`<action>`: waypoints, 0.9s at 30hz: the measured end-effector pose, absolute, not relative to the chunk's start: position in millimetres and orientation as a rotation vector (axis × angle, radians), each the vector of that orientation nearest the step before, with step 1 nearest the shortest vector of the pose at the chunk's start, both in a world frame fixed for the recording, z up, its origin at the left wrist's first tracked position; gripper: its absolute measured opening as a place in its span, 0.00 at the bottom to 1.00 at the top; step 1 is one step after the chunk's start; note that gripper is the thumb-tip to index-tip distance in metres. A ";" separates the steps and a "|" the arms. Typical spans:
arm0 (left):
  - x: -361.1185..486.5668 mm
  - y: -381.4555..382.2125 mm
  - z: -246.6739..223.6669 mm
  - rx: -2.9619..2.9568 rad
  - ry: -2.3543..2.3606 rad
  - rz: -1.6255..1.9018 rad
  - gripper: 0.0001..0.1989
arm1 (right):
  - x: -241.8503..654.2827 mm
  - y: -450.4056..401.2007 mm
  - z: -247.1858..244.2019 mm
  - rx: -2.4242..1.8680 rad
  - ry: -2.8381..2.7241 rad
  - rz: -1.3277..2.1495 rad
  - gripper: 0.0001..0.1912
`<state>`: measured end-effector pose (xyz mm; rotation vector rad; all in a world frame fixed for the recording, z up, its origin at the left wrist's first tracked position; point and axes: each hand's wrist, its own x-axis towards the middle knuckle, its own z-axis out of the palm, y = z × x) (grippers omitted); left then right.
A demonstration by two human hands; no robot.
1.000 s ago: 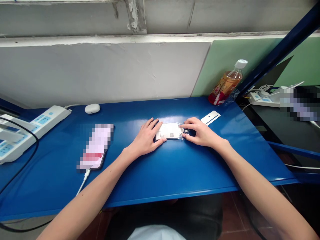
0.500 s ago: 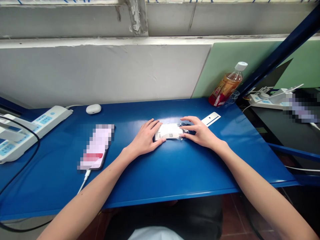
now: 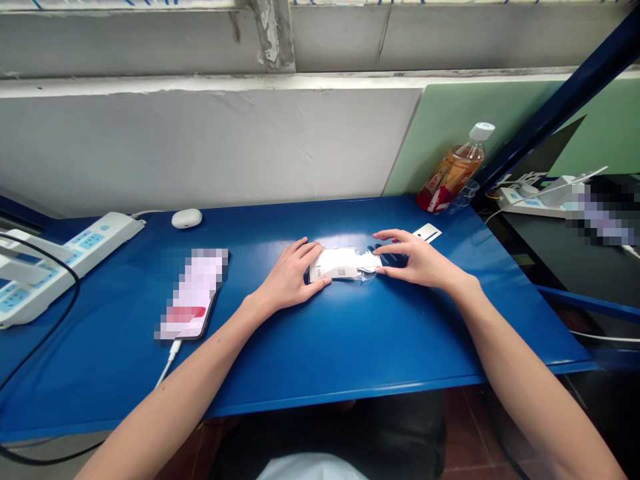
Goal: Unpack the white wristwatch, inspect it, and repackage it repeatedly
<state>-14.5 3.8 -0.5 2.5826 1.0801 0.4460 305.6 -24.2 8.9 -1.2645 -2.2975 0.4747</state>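
Observation:
A small clear plastic packet with a white printed label (image 3: 336, 263) lies on the blue desk between my hands. My left hand (image 3: 286, 279) grips its left end, fingers over the top edge and thumb along the lower edge. At the opposite end, a small white piece (image 3: 369, 261) sticks out of the crinkled plastic; its kind is too small to make out. My right hand (image 3: 423, 261) pinches that piece between thumb and fingers. Partly behind the right hand lies a flat white card (image 3: 429, 232) with dark marks.
On the left are a phone (image 3: 193, 293) with a white cable, a white earbud case (image 3: 187, 218) and a power strip (image 3: 75, 257). A drink bottle (image 3: 453, 170) leans at the back right corner of the blue desk (image 3: 320, 353), near a slanted blue post (image 3: 560, 100).
My right hand has moved to the right, away from the packet's middle, and more of the white piece shows at the packet's right end. My left hand stays in place.

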 end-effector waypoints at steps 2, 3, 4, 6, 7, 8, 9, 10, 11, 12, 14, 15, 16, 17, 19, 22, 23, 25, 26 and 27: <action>-14.5 3.7 -0.6 2.573 1.088 0.446 0.32 | 300.1 -26.2 9.0 -1.258 -2.285 0.459 0.20; -14.5 3.7 -0.7 2.571 1.087 0.450 0.32 | 296.7 -26.7 8.2 -1.246 -2.288 0.452 0.20; -14.5 3.7 -0.8 2.572 1.085 0.456 0.32 | 293.1 -27.0 6.7 -1.236 -2.293 0.447 0.20; -14.6 3.7 -1.0 2.578 1.076 0.462 0.32 | 286.6 -26.6 2.0 -1.227 -2.295 0.436 0.19; -14.6 3.6 -1.1 2.580 1.073 0.466 0.32 | 284.0 -26.1 -0.9 -1.228 -2.292 0.432 0.20; -14.6 3.5 -1.0 2.583 1.070 0.469 0.32 | 282.0 -25.5 -3.6 -1.229 -2.289 0.427 0.20; -14.5 3.4 -0.9 2.584 1.069 0.473 0.32 | 280.5 -24.9 -6.1 -1.230 -2.288 0.422 0.21; -14.3 3.2 -0.7 2.586 1.069 0.475 0.32 | 279.5 -24.4 -8.1 -1.229 -2.291 0.418 0.21; -13.9 3.0 -0.5 2.588 1.071 0.476 0.32 | 278.9 -24.0 -9.4 -1.225 -2.298 0.414 0.20; -13.5 2.8 -0.3 2.590 1.077 0.480 0.32 | 278.6 -23.7 -10.2 -1.222 -2.305 0.412 0.20; -12.4 2.7 -0.3 2.587 1.093 0.492 0.31 | 277.9 -23.5 -10.3 -1.210 -2.317 0.409 0.19; -11.8 2.8 -0.4 2.583 1.101 0.503 0.31 | 277.5 -23.5 -10.0 -1.201 -2.322 0.411 0.19; -11.3 3.0 -0.7 2.580 1.108 0.515 0.30 | 277.0 -23.5 -9.6 -1.190 -2.328 0.416 0.18; -10.9 3.2 -1.0 2.577 1.112 0.525 0.29 | 276.5 -23.5 -9.0 -1.179 -2.335 0.421 0.18; -10.3 3.9 -1.6 2.573 1.113 0.539 0.28 | 276.0 -23.6 -7.3 -1.167 -2.357 0.423 0.18; -10.4 5.0 -1.9 2.562 1.104 0.553 0.26 | 278.3 -24.2 -2.6 -1.178 -2.384 0.402 0.17; -10.6 5.3 -1.8 2.557 1.098 0.554 0.26 | 280.2 -24.5 -0.4 -1.183 -2.385 0.399 0.17; -11.1 5.8 -1.5 2.549 1.085 0.554 0.25 | 285.2 -25.1 4.5 -1.191 -2.372 0.415 0.16; -11.4 6.0 -1.3 2.545 1.080 0.553 0.25 | 288.1 -25.2 7.0 -1.193 -2.363 0.431 0.15; -11.6 6.1 -1.1 2.542 1.076 0.549 0.25 | 291.2 -25.3 9.5 -1.194 -2.355 0.451 0.15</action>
